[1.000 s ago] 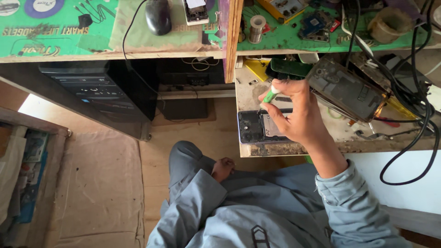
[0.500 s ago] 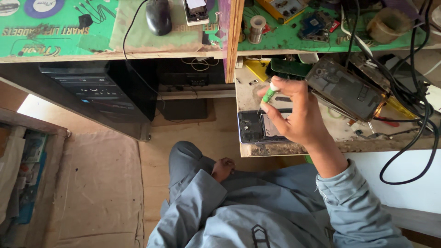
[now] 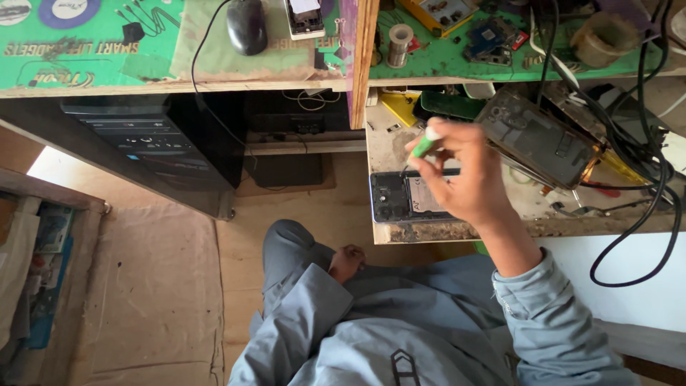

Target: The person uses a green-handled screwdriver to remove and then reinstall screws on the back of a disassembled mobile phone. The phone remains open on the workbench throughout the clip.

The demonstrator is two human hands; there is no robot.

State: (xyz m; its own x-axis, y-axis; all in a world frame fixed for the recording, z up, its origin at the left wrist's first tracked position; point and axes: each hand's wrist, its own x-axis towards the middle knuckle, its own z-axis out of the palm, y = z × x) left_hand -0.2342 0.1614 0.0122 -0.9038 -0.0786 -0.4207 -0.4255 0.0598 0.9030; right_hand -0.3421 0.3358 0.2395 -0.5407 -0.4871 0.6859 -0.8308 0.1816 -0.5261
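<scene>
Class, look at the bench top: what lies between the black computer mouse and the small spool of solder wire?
In the head view, between the mouse and the solder spool lie a phone face up and the upright wooden divider of the bench.

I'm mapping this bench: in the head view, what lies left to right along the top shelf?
Computer mouse → small phone → wooden divider → solder spool → blue circuit boards → tape roll.
</scene>
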